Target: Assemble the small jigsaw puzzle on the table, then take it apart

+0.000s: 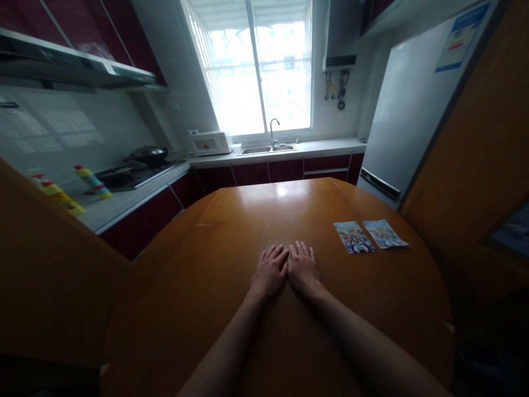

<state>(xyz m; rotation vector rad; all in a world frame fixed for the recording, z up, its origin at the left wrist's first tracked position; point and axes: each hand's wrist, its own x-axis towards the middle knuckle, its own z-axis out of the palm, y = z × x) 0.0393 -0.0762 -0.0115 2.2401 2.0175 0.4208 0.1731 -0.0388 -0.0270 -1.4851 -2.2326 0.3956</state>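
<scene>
My left hand (269, 271) lies palm down on the brown wooden table (198, 286), its fingers stretched forward. Right beside it, my right hand (303, 269) also rests flat, and the two hands touch or nearly touch at the thumbs. Neither hand shows anything in it; what is under the palms is hidden. To the right of my right hand lie two colourful printed sheets with cartoon-like pictures. The nearer printed sheet (354, 237) is apart from my fingers, and the other printed sheet (384, 234) lies just to its right.
Behind the table runs a counter with a sink (256, 150), a faucet (273, 131) and a white microwave (210, 144). At left, a wok (149, 155) sits on the stove near yellow bottles (93, 182). A fridge (413, 105) stands at right.
</scene>
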